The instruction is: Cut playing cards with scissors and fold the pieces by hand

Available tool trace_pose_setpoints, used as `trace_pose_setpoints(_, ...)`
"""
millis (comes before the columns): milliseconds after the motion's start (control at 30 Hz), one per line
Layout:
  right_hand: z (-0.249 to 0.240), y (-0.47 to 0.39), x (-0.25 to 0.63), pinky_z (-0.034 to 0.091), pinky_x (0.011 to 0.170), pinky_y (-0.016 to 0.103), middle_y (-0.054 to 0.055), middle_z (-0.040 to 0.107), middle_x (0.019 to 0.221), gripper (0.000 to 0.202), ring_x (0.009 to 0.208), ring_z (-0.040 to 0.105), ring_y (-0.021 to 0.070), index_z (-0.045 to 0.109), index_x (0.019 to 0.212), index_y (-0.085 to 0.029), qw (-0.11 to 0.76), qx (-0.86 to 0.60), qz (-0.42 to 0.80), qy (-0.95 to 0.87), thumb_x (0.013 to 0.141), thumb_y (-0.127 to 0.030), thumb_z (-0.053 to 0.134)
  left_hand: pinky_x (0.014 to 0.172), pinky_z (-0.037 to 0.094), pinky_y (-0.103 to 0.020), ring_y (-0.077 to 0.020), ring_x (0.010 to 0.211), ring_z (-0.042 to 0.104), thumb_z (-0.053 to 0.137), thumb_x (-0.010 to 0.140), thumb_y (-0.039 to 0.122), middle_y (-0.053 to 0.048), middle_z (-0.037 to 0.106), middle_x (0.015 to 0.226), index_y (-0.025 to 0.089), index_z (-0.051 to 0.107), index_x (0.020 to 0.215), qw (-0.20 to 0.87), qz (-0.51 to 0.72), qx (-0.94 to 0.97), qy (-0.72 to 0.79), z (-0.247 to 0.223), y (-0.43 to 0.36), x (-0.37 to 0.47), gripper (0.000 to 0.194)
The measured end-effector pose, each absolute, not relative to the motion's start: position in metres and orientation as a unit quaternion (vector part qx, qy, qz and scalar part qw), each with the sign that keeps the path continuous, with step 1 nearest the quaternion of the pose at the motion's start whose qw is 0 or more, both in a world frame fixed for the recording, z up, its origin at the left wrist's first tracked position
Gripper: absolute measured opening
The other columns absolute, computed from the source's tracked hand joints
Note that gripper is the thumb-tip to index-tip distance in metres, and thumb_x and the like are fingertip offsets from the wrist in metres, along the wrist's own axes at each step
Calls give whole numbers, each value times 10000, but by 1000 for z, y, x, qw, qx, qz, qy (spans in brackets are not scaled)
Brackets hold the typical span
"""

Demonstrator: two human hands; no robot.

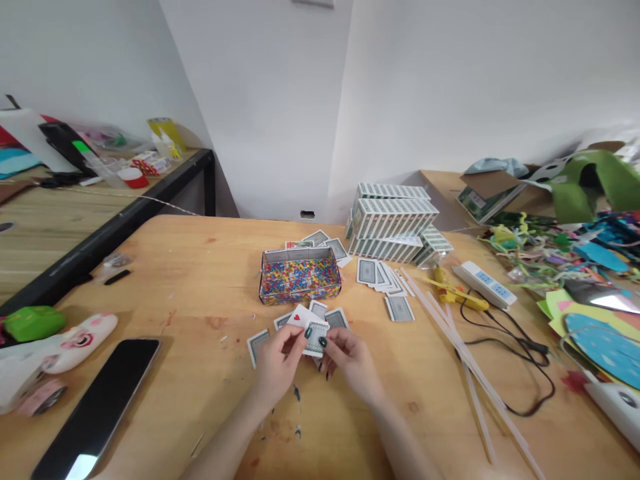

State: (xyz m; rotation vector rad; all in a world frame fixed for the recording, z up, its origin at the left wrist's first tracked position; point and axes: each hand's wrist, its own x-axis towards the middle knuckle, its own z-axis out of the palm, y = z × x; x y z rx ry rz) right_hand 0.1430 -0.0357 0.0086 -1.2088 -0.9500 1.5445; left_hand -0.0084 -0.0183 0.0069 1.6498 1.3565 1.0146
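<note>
Broadly, the lower frame is filled by a wooden table (200, 267). Striped boxes (393, 220) are stacked right of centre; a patterned box (300, 294) is set mid-frame. Below it, the left hand (280, 355) and right hand (353, 360) are narrowed to fingertip pinches, by which a grey-backed card (315, 343) is held at lower centre.

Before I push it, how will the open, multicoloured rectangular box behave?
The box looks light for its size: its walls appear thin. Low and broad-based, it probably won't roll or tip. The grey-backed rectangular playing cards close behind may shift if it's pushed back.
</note>
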Motion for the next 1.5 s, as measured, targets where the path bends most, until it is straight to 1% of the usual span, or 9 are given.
trace_pose_setpoints(100,6,-32,152,397,329,194,-40,566,503,402,353,498,98,530,774,-165,505,-523,589,-353,665,-538,633,628,466,-256,-148,675,583,476,809,254,-38,627,833,197,567,973,286,401,671,554,4,-13,-13,196)
trace_pose_setpoints(267,-2,-23,172,338,288,184,-53,521,464,445,319,441,83,571,816,-148,545,-594,492,-327,655,-560,623,815,431,-410,-264,969,515,624,709,263,-93,560,1068,211,462,1175,165,359,712,580,0,-5,-16,497)
trace_pose_setpoints(333,-5,-22,176,337,287,189,-49,511,465,462,323,438,87,585,845,-137,543,-613,467,-334,663,-560,612,806,425,-424,-270,943,510,631,707,257,-82,575,1007,209,457,1182,156,342,716,588,-1,-4,-16,508)
trace_pose_setpoints(533,-9,-26,172,394,318,213,24,617,641,558,388,496,114,529,1075,-135,516,-636,432,-377,712,-557,554,749,444,-368,-229,839,527,545,781,222,-51,577,840,200,537,1063,163,338,716,588,-1,-6,-16,284)
trace_pose_setpoints(700,-9,-28,168,412,344,235,47,646,678,435,416,536,141,557,961,-159,498,-635,432,-403,741,-532,519,794,425,-410,-274,943,495,678,669,291,-83,579,1043,202,502,1132,151,302,729,596,-1,-8,-13,504)
trace_pose_setpoints(833,-13,-30,165,425,381,241,66,667,727,329,482,574,163,607,896,-170,461,-649,407,-448,748,-452,524,751,440,-394,-255,857,526,679,665,249,-59,607,907,196,502,1136,158,298,729,595,-3,-10,-9,506)
trace_pose_setpoints(1067,-13,-30,159,416,466,239,44,643,712,249,501,515,136,641,884,-165,434,-622,395,-518,752,-340,523,707,481,-314,-200,796,609,497,800,252,-63,649,861,189,593,906,210,378,712,553,2,-12,-9,156)
trace_pose_setpoints(1300,-7,-30,156,383,433,215,18,599,680,329,482,465,111,610,954,-158,498,-577,439,-477,739,-405,592,656,507,-278,-178,772,635,436,839,308,-91,655,957,175,522,1060,363,415,634,542,0,-19,-8,271)
trace_pose_setpoints(1500,-2,-35,149,427,508,236,42,609,679,207,580,524,142,656,756,-162,508,-550,407,-523,770,-354,580,701,512,-282,-187,894,613,459,838,315,-116,577,1092,182,455,1105,447,456,574,513,-7,-21,-4,298)
